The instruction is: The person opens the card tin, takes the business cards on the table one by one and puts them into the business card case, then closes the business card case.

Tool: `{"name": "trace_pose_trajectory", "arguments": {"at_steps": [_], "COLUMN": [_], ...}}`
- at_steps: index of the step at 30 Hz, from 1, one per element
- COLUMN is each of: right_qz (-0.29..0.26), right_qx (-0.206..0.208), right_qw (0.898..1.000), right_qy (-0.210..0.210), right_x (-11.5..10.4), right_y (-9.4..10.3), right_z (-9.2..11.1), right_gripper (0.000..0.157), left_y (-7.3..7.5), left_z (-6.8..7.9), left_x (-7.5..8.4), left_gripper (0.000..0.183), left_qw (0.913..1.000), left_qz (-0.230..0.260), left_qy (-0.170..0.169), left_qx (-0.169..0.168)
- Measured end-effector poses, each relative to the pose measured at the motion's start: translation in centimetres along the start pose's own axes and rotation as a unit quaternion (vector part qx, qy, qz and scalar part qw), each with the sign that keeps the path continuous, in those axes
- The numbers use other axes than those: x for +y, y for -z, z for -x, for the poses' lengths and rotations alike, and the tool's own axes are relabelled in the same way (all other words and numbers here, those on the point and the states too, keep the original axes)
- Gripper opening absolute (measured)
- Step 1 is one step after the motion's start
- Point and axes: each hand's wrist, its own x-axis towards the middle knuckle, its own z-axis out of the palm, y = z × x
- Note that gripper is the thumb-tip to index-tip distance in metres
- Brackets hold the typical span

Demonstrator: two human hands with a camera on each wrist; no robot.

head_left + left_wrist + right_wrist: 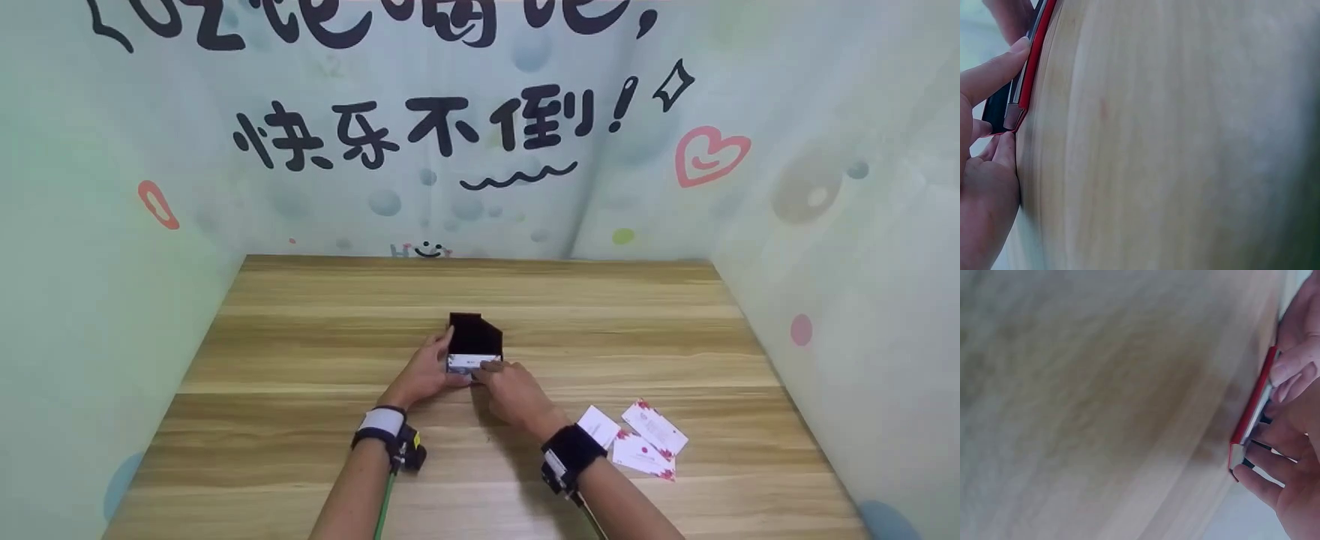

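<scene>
A card case lies on the table with its black-lined flap folded open toward the back. Red edging and a metal frame show along the case in the left wrist view. White printed business cards sit in its near part. My left hand grips the case from the left, thumb along the near edge and fingers at the side. From the right, my right hand touches the cards and the near right corner. Its fingers look fairly straight against the case end in the right wrist view.
Several loose white cards with red floral corners lie overlapping to the right, beside my right wrist. The wooden table meets a printed cloth backdrop behind and at both sides. Camera straps circle both wrists.
</scene>
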Motion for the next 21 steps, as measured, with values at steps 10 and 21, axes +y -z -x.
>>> {"name": "trace_pose_trajectory", "arguments": {"at_steps": [10,21], "right_qz": [-0.041,-0.026], "right_qx": [0.032,0.068], "right_qw": [0.999,0.997], "right_qy": [-0.003,-0.027], "right_x": [-0.6,-2.4], "right_y": [0.1,1.7], "right_z": [1.4,2.6], "right_gripper": [0.033,0.035], "left_y": [0.1,0.2], "left_z": [-0.3,0.0], "left_x": [-0.1,-0.1], "left_gripper": [0.105,0.111], "left_qw": [0.9999,0.9998], "left_qz": [-0.006,-0.009], "left_qy": [-0.011,0.015], "left_qx": [-0.004,0.002]}}
